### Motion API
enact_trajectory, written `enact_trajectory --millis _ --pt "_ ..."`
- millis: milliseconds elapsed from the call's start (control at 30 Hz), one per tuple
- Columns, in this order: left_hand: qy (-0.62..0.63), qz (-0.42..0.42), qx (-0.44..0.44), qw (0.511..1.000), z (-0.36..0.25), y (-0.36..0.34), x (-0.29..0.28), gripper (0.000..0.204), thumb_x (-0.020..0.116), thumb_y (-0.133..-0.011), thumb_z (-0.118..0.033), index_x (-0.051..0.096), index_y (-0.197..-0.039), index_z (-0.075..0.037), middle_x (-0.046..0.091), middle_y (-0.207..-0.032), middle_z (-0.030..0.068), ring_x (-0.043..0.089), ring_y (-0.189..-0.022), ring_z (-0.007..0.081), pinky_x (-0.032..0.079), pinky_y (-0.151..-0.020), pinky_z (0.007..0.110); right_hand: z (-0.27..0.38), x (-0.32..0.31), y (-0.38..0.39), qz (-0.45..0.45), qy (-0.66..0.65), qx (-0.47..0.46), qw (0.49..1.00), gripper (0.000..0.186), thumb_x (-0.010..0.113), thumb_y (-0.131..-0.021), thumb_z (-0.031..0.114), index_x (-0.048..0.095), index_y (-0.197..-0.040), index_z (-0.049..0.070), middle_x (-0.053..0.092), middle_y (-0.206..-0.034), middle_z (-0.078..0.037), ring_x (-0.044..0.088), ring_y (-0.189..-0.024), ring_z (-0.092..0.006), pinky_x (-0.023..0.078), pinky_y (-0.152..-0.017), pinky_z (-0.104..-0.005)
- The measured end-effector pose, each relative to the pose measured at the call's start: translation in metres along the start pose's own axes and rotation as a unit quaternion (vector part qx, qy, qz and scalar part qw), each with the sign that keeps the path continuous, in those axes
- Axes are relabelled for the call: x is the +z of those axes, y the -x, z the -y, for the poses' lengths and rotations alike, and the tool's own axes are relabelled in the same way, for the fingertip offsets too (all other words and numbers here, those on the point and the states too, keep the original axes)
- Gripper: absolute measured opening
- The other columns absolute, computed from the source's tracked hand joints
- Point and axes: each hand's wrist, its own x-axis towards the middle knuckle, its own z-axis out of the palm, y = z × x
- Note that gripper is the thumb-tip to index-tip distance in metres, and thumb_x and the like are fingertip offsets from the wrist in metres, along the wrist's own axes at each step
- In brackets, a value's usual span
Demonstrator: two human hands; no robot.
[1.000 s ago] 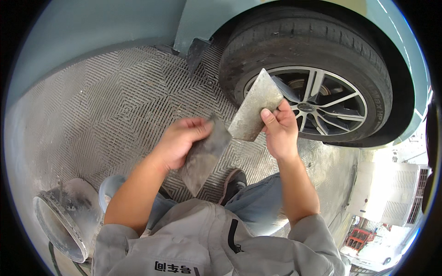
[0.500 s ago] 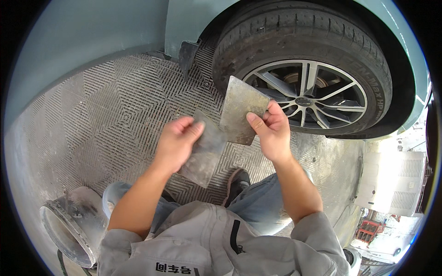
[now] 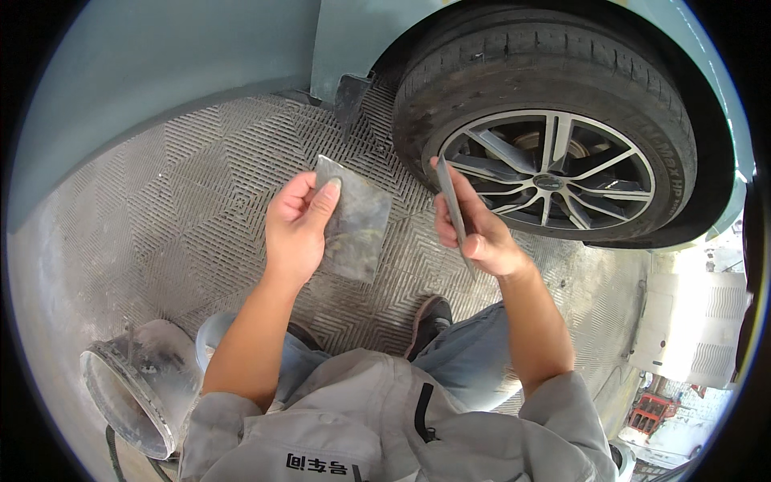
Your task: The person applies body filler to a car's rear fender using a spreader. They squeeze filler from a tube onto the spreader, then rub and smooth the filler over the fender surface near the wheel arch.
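My left hand pinches a grey, smudged rectangular putty spreader by its left edge, thumb on the face toward me. Its broad side is visible. In my right hand is a second putty spreader, seen almost edge-on as a thin upright strip, with the fingers along its sides and the thumb near its lower part. The two spreaders are apart. Behind my right hand stands a car wheel with a black tyre and a silver-and-black spoked rim.
Pale green-grey car body panels rise at the far left and around the wheel. A dark mud flap hangs beside the tyre. Ribbed floor tiles lie below. A stained bucket lies tipped near my left leg. A red crate is at right.
The left spreader has moved up and away from the right one, which has turned from face-on to edge-on. The view has shifted slightly, so the wheel sits further right.
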Motion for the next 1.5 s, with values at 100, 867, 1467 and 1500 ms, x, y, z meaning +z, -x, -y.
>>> enact_trajectory --millis 100,867,1467,1500 --pt "-0.038 0.082 -0.015 0.996 -0.001 0.008 0.005 0.011 0.056 -0.093 -0.008 0.059 -0.097 0.002 0.064 -0.085 0.0021 0.056 -0.074 0.0042 0.046 -0.069 0.020 0.001 -0.001 0.002 -0.005 -0.140 0.017 0.990 0.100 0.074 -0.069 0.043 0.023 -0.143 -0.001 0.052 -0.097 -0.011 0.054 -0.084 -0.0182 0.044 -0.076 -0.0307" --pt "-0.080 -0.047 0.026 0.995 0.018 0.006 0.007 0.012 0.057 -0.092 -0.010 0.058 -0.093 0.002 0.062 -0.076 0.0001 0.051 -0.066 0.0021 0.041 -0.059 0.018 -0.005 -0.013 0.000 -0.267 0.113 -0.068 0.955 0.012 0.054 -0.092 0.006 0.053 -0.103 0.001 0.063 -0.084 -0.005 0.057 -0.071 -0.0071 0.045 -0.061 -0.0202" --pt "-0.099 0.022 -0.225 0.969 0.032 0.025 -0.006 0.011 0.059 -0.091 -0.011 0.061 -0.091 0.000 0.057 -0.075 -0.0040 0.046 -0.066 0.0025 0.039 -0.061 0.019 -0.045 0.014 -0.009 -0.153 0.274 -0.002 0.949 0.013 0.065 -0.084 0.009 0.054 -0.086 0.003 0.061 -0.071 -0.006 0.058 -0.068 -0.0079 0.046 -0.060 -0.0260" --pt "-0.098 0.000 -0.217 0.971 0.035 0.024 -0.008 0.011 0.059 -0.091 -0.011 0.060 -0.091 0.000 0.056 -0.074 -0.0043 0.046 -0.066 0.0024 0.039 -0.061 0.019 -0.045 0.007 -0.008 -0.061 0.485 0.077 0.869 0.011 0.064 -0.086 0.009 0.055 -0.086 0.002 0.063 -0.076 -0.005 0.058 -0.070 -0.0078 0.046 -0.061 -0.0260"
